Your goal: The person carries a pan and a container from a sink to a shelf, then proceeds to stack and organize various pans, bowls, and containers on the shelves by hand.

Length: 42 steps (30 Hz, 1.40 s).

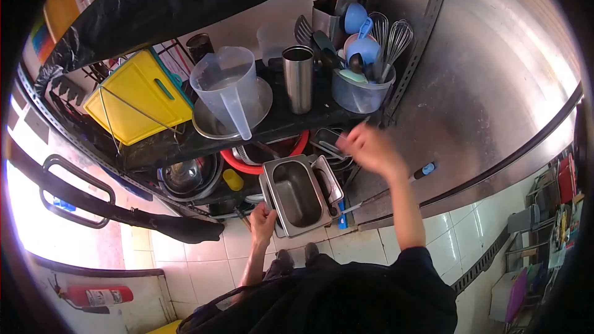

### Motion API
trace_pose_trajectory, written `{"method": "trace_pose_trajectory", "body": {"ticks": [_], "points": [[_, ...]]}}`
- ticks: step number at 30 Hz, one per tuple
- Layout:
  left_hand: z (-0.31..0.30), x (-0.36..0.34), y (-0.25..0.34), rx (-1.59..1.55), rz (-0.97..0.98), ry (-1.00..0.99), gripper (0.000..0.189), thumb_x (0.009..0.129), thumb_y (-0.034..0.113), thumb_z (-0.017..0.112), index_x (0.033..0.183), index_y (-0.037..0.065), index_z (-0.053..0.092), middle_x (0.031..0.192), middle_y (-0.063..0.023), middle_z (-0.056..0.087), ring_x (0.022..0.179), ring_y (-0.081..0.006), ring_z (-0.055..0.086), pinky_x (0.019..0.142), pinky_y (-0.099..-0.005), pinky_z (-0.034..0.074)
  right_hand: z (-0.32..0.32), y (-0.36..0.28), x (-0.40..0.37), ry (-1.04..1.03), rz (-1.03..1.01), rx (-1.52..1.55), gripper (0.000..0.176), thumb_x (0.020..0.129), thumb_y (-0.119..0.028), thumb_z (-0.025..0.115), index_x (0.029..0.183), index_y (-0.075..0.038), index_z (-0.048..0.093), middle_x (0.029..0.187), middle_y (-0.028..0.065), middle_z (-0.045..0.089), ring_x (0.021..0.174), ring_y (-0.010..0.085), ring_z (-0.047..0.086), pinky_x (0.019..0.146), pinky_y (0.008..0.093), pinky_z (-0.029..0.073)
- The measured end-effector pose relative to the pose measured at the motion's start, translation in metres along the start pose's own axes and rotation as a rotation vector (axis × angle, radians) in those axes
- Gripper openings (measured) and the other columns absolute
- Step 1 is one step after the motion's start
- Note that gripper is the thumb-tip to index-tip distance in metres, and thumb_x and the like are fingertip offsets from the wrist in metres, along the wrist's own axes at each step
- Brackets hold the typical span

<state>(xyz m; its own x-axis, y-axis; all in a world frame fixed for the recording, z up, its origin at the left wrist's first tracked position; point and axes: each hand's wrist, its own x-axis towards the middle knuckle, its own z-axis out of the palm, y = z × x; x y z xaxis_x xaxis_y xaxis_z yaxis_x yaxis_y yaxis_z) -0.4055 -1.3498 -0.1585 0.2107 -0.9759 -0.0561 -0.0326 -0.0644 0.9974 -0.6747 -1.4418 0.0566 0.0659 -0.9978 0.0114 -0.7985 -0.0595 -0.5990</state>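
My left hand [263, 225] is closed on the left edge of a stack of rectangular steel food pans [291, 195]. The top pan faces up with nothing in it. A smaller steel piece [328, 180], partly hidden, leans at the stack's right side. My right hand [370, 147] is raised to the right of the pans, below the utensil tub; motion blurs its fingers, and I cannot make out anything in them. Wire-like metal items [331, 143] lie on the lower shelf beside it.
On the upper shelf stand a yellow cutting board [139, 99], a plastic measuring jug [226, 80] in a steel bowl, a steel tumbler [299, 80] and a tub of utensils [362, 94]. Below are a red basin [301, 145] and steel bowls [189, 176]. A steel surface [476, 86] borders the right.
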Motion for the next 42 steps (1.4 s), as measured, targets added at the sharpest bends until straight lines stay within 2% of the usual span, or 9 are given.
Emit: {"method": "trace_pose_trajectory", "body": {"ticks": [4, 11, 16, 17, 26, 29, 31, 40, 42], "points": [[0.002, 0.003, 0.001, 0.011, 0.028, -0.015, 0.019, 0.066, 0.006, 0.055, 0.057, 0.003, 0.039, 0.052, 0.0031, 0.034, 0.051, -0.0054, 0.031, 0.043, -0.0245, 0.024, 0.072, 0.031, -0.020, -0.145, -0.248, -0.057, 0.030, 0.073, -0.029, 0.063, 0.078, -0.001, 0.054, 0.066, 0.0171, 0.058, 0.068, 0.0338, 0.059, 0.059, 0.0388, 0.045], [-0.003, -0.004, 0.002, 0.156, 0.034, 0.021, 0.020, 0.069, 0.010, 0.057, 0.060, 0.002, 0.041, 0.053, 0.0007, 0.035, 0.053, -0.0075, 0.032, 0.045, -0.0254, 0.028, 0.035, -0.008, -0.033, 0.242, -0.274, 0.067, 0.014, 0.079, -0.016, 0.054, 0.077, -0.004, 0.047, 0.062, 0.0154, 0.056, 0.060, 0.0359, 0.056, 0.052, 0.0437, 0.042], [-0.031, -0.008, -0.042, 0.064, -0.032, 0.018, 0.020, 0.071, 0.013, 0.059, 0.063, 0.002, 0.044, 0.054, 0.0027, 0.037, 0.053, -0.0059, 0.032, 0.045, -0.0248, 0.029, 0.001, -0.019, -0.044, 0.455, -0.134, 0.142, 0.018, 0.082, -0.014, 0.054, 0.074, 0.000, 0.046, 0.053, 0.0065, 0.045, 0.048, 0.0085, 0.040, 0.045, 0.0280, 0.033], [-0.041, -0.016, -0.049, 0.062, -0.041, 0.049, 0.020, 0.071, 0.013, 0.059, 0.063, 0.002, 0.044, 0.054, 0.0027, 0.037, 0.053, -0.0059, 0.032, 0.045, -0.0248, 0.029, 0.007, -0.007, -0.043, 0.408, -0.057, 0.184, 0.021, 0.079, -0.015, 0.057, 0.075, 0.000, 0.043, 0.055, 0.0104, 0.049, 0.047, 0.0182, 0.046, 0.047, 0.0323, 0.036], [-0.157, -0.104, -0.064, 0.013, -0.309, 0.410, 0.016, 0.073, 0.015, 0.057, 0.067, 0.002, 0.049, 0.057, 0.0016, 0.046, 0.051, -0.0068, 0.042, 0.042, -0.0242, 0.033, 0.262, -0.038, 0.014, -0.227, 0.113, 1.073, 0.018, 0.077, -0.007, 0.058, 0.092, -0.006, 0.049, 0.078, 0.0028, 0.055, 0.065, 0.0101, 0.055, 0.050, 0.0251, 0.050], [-0.191, -0.126, -0.068, 0.008, -0.332, 0.570, 0.019, 0.073, 0.016, 0.057, 0.065, 0.002, 0.048, 0.055, 0.0021, 0.044, 0.051, -0.0057, 0.040, 0.042, -0.0233, 0.031, 0.376, -0.090, 0.053, -0.205, 0.251, 1.122, 0.023, 0.073, -0.012, 0.064, 0.087, -0.005, 0.048, 0.079, 0.0048, 0.052, 0.066, 0.0136, 0.055, 0.051, 0.0300, 0.053], [-0.209, -0.135, -0.066, 0.039, -0.311, 0.641, 0.019, 0.073, 0.016, 0.058, 0.065, 0.001, 0.048, 0.055, 0.0024, 0.044, 0.052, -0.0053, 0.039, 0.043, -0.0232, 0.030, 0.487, -0.090, 0.101, 0.004, -0.079, 0.703, 0.024, 0.073, -0.014, 0.065, 0.087, -0.005, 0.048, 0.081, 0.0063, 0.052, 0.070, 0.0167, 0.055, 0.051, 0.0334, 0.054], [-0.232, -0.129, -0.058, 0.037, -0.209, 0.771, 0.017, 0.072, 0.012, 0.057, 0.067, -0.001, 0.049, 0.057, 0.0020, 0.048, 0.053, -0.0056, 0.040, 0.045, -0.0243, 0.034, 0.511, -0.173, 0.108, -0.479, 0.486, 0.826, 0.017, 0.081, -0.017, 0.057, 0.083, -0.001, 0.052, 0.077, 0.0094, 0.055, 0.065, 0.0197, 0.057, 0.060, 0.0338, 0.053], [-0.226, -0.120, -0.054, 0.026, -0.208, 0.742, 0.018, 0.072, 0.012, 0.057, 0.068, -0.002, 0.048, 0.059, -0.0014, 0.052, 0.055, -0.0073, 0.045, 0.048, -0.0248, 0.037, 0.483, -0.169, 0.074, -0.400, 0.141, 0.711, 0.016, 0.082, -0.019, 0.056, 0.080, -0.002, 0.053, 0.073, 0.0075, 0.056, 0.062, 0.0165, 0.056, 0.058, 0.0304, 0.050]]}}
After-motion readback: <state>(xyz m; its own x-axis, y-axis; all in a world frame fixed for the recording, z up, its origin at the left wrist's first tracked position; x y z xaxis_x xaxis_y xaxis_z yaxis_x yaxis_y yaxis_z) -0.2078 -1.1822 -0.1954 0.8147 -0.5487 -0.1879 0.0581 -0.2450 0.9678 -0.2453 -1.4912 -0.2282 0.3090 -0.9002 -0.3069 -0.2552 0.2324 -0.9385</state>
